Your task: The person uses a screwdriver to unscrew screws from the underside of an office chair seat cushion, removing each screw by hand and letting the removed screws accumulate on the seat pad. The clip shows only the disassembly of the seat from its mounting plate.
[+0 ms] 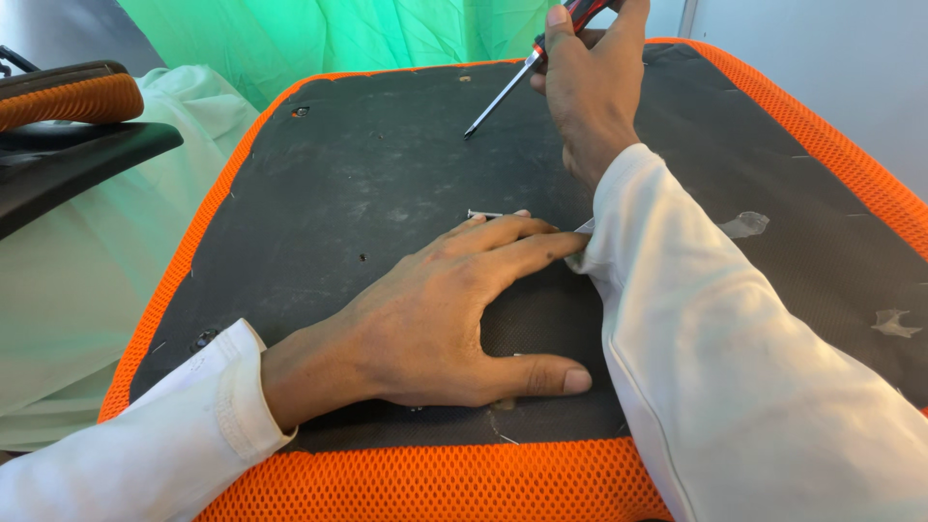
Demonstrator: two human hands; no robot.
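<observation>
An upturned chair seat (pixel 329 184) with a black underside and an orange mesh rim fills the view. My left hand (pixel 445 309) lies flat on the black panel, fingers spread, fingertips touching a small silver screw (pixel 483 214). My right hand (pixel 590 87) is at the far edge, closed round a screwdriver (pixel 503 97) with a red and black handle. Its metal shaft slants down to the left and its tip rests on or just above the panel.
Screw holes (pixel 301 112) dot the panel's corners. A chair armrest (pixel 68 106) in black and orange sits at the upper left. Green cloth (pixel 367 34) hangs behind the seat. Torn whitish tape scraps (pixel 744 224) stick to the right side.
</observation>
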